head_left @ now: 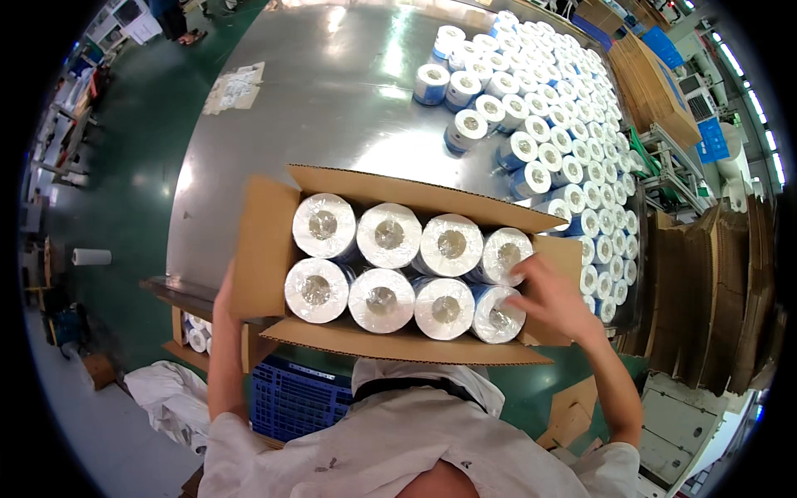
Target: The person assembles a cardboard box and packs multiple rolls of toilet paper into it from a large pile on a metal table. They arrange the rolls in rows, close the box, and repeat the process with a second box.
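Note:
An open cardboard box stands before me with its flaps folded outward. Wrapped white paper rolls fill it upright in two rows, blue showing on their sides. At the box's right end, my right hand has its fingers curled in against the end paper roll of the near row. Its fingertips also touch the end roll of the far row. My left hand is at the box's left end, beside the outer side of the left flap, which hides its fingers.
The box is on a shiny metal table. Many more wrapped rolls stand packed along the table's right side. Flattened cardboard is stacked at the right. A blue plastic pallet and another box of rolls lie below the near edge.

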The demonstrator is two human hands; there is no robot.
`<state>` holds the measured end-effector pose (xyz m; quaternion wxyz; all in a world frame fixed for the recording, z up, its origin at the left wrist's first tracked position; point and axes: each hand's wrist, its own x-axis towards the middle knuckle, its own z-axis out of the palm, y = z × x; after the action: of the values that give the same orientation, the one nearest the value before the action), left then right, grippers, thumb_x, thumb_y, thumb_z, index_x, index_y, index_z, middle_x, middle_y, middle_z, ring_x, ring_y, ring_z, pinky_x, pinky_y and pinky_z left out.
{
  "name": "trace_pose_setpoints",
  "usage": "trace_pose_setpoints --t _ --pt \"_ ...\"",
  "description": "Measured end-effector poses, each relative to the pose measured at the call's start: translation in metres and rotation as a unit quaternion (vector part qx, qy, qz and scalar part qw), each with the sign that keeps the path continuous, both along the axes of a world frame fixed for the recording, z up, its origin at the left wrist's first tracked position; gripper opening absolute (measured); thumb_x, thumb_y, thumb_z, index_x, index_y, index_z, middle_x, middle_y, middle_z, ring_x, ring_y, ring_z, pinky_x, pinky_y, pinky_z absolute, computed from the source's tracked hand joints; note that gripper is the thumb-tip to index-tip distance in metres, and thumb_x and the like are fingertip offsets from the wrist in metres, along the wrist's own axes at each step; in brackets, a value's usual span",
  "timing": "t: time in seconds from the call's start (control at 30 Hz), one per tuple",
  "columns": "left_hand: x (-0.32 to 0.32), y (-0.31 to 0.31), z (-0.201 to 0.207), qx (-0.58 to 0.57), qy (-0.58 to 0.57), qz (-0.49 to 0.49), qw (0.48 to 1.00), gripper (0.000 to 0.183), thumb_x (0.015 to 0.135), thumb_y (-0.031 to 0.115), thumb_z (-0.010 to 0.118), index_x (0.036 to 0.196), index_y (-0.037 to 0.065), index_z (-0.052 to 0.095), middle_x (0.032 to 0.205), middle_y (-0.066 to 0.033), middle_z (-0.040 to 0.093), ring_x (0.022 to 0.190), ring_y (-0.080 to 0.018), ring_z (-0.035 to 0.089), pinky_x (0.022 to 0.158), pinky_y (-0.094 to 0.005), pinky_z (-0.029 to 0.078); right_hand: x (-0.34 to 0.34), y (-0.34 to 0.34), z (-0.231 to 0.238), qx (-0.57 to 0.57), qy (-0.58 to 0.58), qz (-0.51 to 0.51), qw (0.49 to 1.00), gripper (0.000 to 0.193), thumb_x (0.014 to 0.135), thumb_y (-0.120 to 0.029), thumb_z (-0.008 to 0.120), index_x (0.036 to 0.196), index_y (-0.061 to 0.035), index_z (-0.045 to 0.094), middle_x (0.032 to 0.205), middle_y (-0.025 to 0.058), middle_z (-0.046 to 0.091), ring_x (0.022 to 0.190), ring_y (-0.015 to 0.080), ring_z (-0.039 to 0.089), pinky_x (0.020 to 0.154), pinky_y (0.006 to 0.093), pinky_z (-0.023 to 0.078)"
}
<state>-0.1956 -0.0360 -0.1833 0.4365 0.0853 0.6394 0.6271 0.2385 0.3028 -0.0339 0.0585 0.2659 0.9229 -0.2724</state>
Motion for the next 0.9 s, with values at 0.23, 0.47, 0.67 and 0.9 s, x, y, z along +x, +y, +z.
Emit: trace_pose_setpoints --t 0.23,0.47,0.67,0.9 --pt "0.059 0.052 0.04 0.035 0.115 -0.141 0.983 0.092 0.091 0.027 0.074 0.161 -0.001 0.021 0.162 -0.0171 0.035 0.148 -0.0275 0.036 0.121 -0.0371 0.03 0.12 0.04 -0.028 0.013 -0.072 -0.331 0.941 0.053 0.097 -0.022 0.069 0.141 0.0003 0.05 0.119 0.0148 0.067 0.098 0.0231 0.066 0.085 0.0343 0.052" --pt "0.044 0.067 0.073 -0.036 0.133 -0.196 0.971 0.111 0.087 0.048 0.077 0.163 0.003 0.011 0.162 -0.0242 0.031 0.149 -0.0312 0.035 0.121 -0.0394 0.03 0.077 -0.012 -0.017 -0.209 0.169 -0.351 0.897 0.045 0.104 -0.01 0.058 0.146 0.0005 0.047 0.116 0.0052 0.068 0.1 0.0091 0.063 0.088 0.0272 0.05" --pt "0.069 0.06 0.096 -0.015 0.201 -0.164 0.966 0.107 0.088 0.061 0.07 0.161 0.0 0.02 0.16 -0.0301 0.032 0.149 -0.04 0.034 0.122 -0.0413 0.029 0.149 0.038 -0.061 -0.349 0.055 -0.432 0.83 0.046 0.102 -0.016 0.064 0.144 -0.0031 0.051 0.124 0.0065 0.068 0.108 0.0135 0.065 0.093 0.0288 0.051" --pt "0.053 0.056 0.062 0.006 0.255 -0.229 0.939 0.071 0.104 0.041 0.057 0.162 0.01 0.03 0.171 -0.0143 0.013 0.156 -0.0292 0.018 0.124 -0.0414 0.021 0.019 -0.014 -0.016 -0.325 0.1 -0.202 0.918 0.079 0.1 -0.012 0.062 0.165 -0.012 0.017 0.083 0.0011 0.055 0.07 0.0093 0.054 0.062 0.0262 0.046"
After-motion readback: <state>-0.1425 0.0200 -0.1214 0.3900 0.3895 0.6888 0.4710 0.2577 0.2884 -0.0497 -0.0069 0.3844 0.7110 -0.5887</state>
